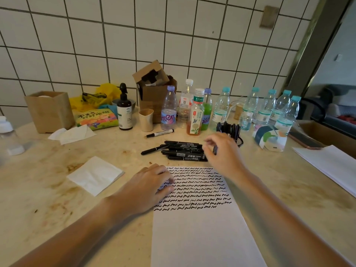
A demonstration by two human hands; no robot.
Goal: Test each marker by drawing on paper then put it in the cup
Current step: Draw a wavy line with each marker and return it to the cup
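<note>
While my left hand [152,186] lies flat on the left edge of the paper [200,224], with the fingers relaxed and only a little bent, pressing the sheet to the table [48,189], my right hand [223,151] is lifted over the far right part of the marker pile. It is blurred, so I must be careful. I believe the thumb and the fingers are curled around a dark marker [215,150], of which only a short end shows below the fingers. I cannot tell if its cap is on.

What matters for the next move is the direction. The mesh cup [230,132], black and already full of standing markers, is just behind my right hand, away from me and slightly to the right. It is much nearer to this hand than to the left one. The marker end in my fingers points almost down, so its long axis is close to upright, which suits a drop into the cup.

The pile of markers [183,151] lies between the paper and the bottles [169,110], just to the left of my right hand. Their long axes run left to right, nearly parallel to the top edge of the paper. One more marker [159,133] lies apart, further back, beside a beige cup [146,120].

The paper has many rows of black squiggles on its upper half.
</note>
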